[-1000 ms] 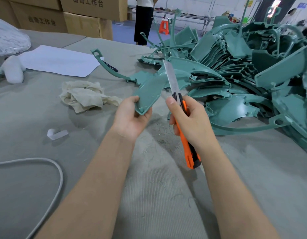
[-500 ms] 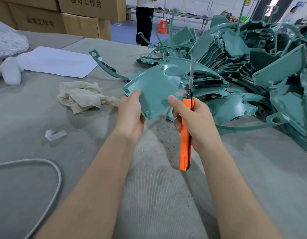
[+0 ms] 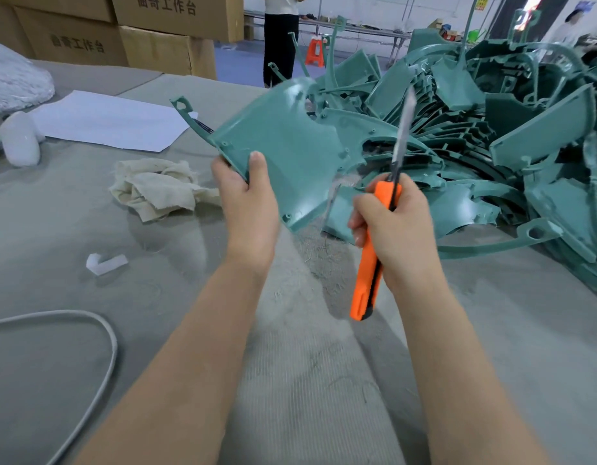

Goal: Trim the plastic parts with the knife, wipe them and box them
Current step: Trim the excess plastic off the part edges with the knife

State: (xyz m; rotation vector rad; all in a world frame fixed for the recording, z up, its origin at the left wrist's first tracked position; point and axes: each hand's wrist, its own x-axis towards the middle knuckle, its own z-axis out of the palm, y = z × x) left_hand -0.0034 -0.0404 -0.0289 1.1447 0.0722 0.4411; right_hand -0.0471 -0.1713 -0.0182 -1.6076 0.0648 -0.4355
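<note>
Aloft, left hand [image 3: 248, 199] grips plastic part [image 3: 290, 146].

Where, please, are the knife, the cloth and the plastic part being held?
knife [image 3: 365, 273], head view, on the orange handle's lower half.
cloth [image 3: 156, 189], head view, middle of the crumpled heap.
plastic part [image 3: 290, 146], head view, on its flat green face.

Bright even light, soft shadows, bowed edges.

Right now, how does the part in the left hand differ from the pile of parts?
The held part is raised off the table, gripped by the left hand; the pile rests on it. The held part stands alone, broad face showing; the pile is tangled. Both are teal plastic.
</note>
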